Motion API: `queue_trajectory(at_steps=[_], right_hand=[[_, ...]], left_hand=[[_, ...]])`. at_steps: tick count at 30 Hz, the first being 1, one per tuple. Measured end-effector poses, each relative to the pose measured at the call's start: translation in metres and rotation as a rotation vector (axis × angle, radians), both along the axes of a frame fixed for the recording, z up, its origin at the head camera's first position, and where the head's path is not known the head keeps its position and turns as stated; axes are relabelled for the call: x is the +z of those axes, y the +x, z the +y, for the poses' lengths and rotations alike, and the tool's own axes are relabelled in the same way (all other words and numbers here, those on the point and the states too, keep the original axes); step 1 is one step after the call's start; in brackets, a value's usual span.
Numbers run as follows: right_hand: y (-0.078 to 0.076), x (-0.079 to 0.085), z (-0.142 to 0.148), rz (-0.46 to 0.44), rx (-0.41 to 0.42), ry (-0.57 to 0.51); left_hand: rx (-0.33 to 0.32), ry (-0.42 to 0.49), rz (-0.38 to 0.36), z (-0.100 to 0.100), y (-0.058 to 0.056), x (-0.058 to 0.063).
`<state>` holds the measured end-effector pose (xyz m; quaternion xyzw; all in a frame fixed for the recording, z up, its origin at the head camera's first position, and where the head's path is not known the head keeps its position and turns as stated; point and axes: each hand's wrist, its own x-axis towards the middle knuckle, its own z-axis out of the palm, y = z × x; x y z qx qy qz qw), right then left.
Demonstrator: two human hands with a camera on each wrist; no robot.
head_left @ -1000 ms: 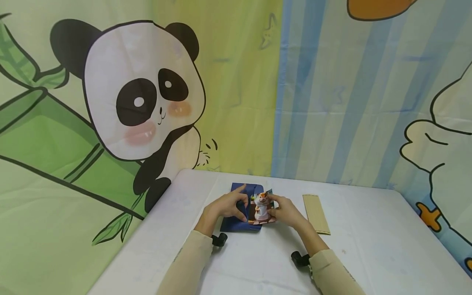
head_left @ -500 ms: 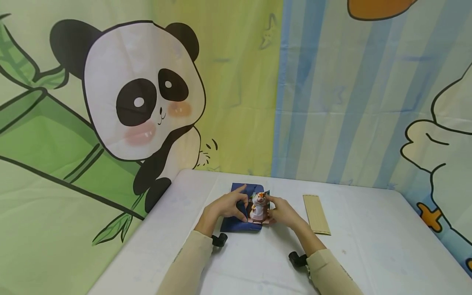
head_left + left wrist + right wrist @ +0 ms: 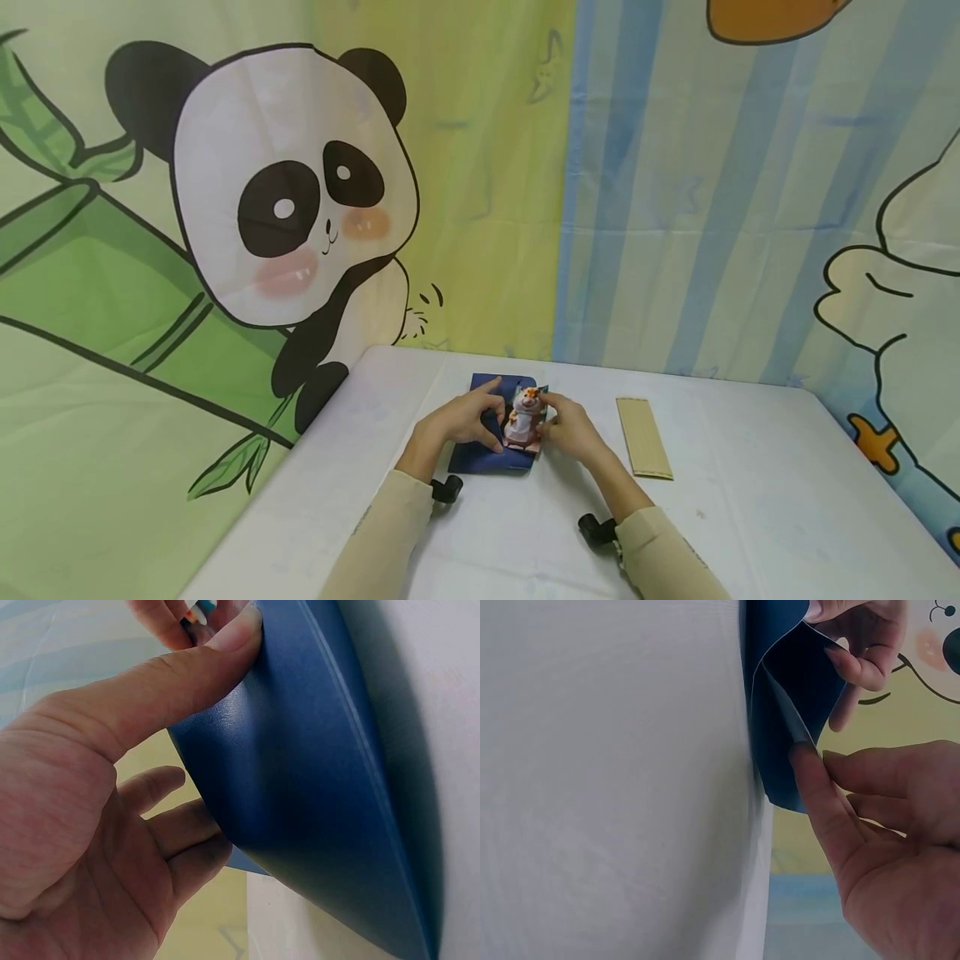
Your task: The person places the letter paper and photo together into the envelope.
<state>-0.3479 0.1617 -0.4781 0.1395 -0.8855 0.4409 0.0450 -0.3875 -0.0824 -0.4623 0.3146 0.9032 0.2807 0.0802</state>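
Note:
A dark blue envelope [image 3: 483,460] lies on the white table, its mouth spread apart toward the right. My left hand [image 3: 467,417] grips the envelope's edge; in the left wrist view the thumb presses the outside of the blue sheet [image 3: 300,750]. Between thumb and fingertips, my right hand [image 3: 573,427] pinches a picture card [image 3: 521,423] printed with a hamster in white. The right wrist view shows that card [image 3: 789,709] nearly edge-on, its far part within the envelope's gap, where the blue side hides some of it.
A narrow tan strip [image 3: 644,437] lies on the table [image 3: 757,483] to the right of my right hand. Behind the table hangs a curtain [image 3: 480,183] printed with a panda. A small black camera mount sits at each wrist.
My right hand has moved left with the card, which now overlaps the envelope more and tilts slightly. The left hand stays in place on the envelope.

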Motion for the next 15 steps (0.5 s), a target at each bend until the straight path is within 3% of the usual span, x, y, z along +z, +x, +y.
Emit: queue_trajectory(at_steps=[5, 10, 15], right_hand=[[-0.0023, -0.0009, -0.0029, 0.017, 0.018, 0.023], [-0.0046, 0.0002, -0.006, 0.054, -0.021, 0.026], [-0.0027, 0.0007, -0.0095, -0.018, 0.005, -0.011]], left_hand=[[-0.001, 0.002, -0.005, -0.0002, -0.0003, -0.0002], [-0.007, -0.002, -0.004, -0.0003, -0.0007, 0.0], [-0.005, -0.005, 0.005, -0.0001, -0.0016, -0.0007]])
